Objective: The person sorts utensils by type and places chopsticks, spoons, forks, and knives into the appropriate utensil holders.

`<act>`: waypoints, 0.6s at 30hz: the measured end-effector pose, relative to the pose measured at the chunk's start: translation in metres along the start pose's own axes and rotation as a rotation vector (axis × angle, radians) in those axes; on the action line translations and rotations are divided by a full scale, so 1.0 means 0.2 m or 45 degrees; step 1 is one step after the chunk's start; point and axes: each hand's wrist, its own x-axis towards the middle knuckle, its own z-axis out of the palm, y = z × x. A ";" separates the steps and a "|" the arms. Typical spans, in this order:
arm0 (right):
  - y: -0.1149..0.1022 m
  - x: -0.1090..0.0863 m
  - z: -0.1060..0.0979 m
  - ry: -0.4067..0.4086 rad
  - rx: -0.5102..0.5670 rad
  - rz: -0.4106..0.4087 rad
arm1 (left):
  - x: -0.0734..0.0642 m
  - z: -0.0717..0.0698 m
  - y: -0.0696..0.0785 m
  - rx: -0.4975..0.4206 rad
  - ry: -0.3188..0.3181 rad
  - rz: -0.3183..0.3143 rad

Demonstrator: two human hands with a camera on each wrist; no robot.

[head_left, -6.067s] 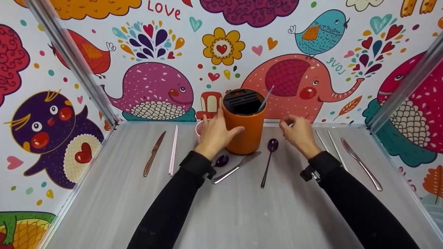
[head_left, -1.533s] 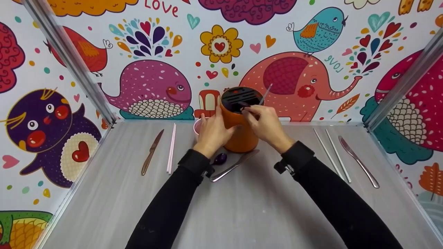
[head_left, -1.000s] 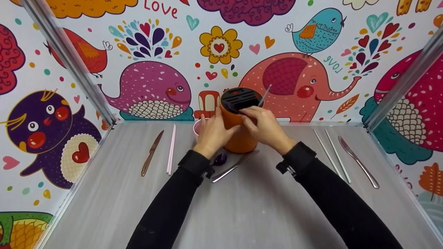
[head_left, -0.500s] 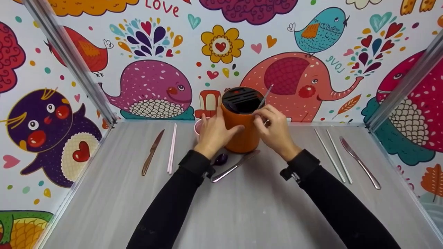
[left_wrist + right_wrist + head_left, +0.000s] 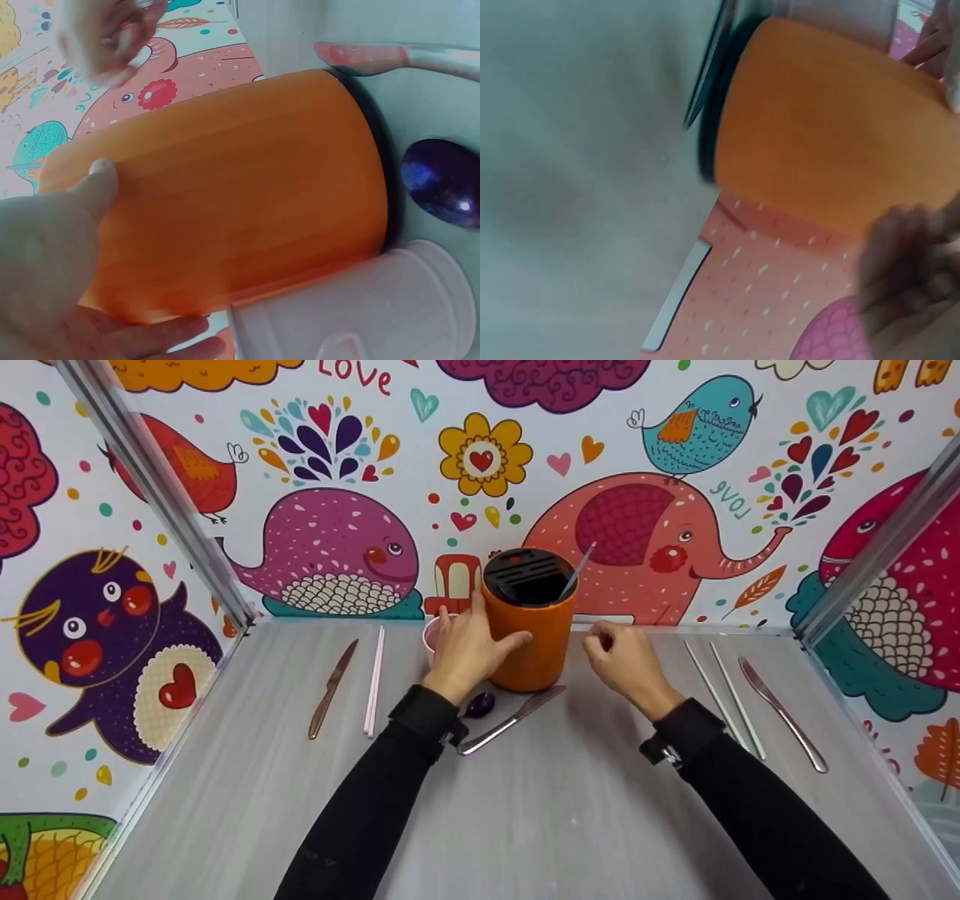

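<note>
An orange utensil holder (image 5: 536, 645) with a black slotted top stands upright near the back wall. A thin pale straw (image 5: 581, 566) leans out of its right side. My left hand (image 5: 469, 656) holds the holder's left side, thumb across the front. Just right of the holder, apart from it, my right hand (image 5: 622, 664) hovers with loosely curled fingers, nothing visible in it; the right wrist view blurs it. A dark purple spoon (image 5: 442, 182) lies partly hidden under the left forearm. A table knife (image 5: 510, 724) lies in front of the holder.
A pink cup (image 5: 360, 311) stands against the holder's left side. Further left lie a copper-coloured knife (image 5: 334, 690) and pink straws (image 5: 374, 682). On the right are two pale straws (image 5: 727, 697) and another knife (image 5: 784, 716). Printed walls enclose the grey table.
The right hand took up the purple spoon that lay right of the holder and lowered it into the top. It then let go and drew back to the right. The left hand has stayed.
</note>
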 end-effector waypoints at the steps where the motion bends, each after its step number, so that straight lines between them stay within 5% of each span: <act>1: 0.03 0.00 -0.01 -0.031 -0.035 0.056 | 0.00 0.00 0.00 -0.005 0.000 -0.002; 10: 0.37 -0.01 -0.21 -0.316 -0.356 0.480 | 0.00 0.01 0.00 0.001 0.003 0.002; 18: 0.60 -0.09 -0.34 -0.400 -0.652 0.613 | -0.01 0.00 0.01 -0.014 0.006 0.010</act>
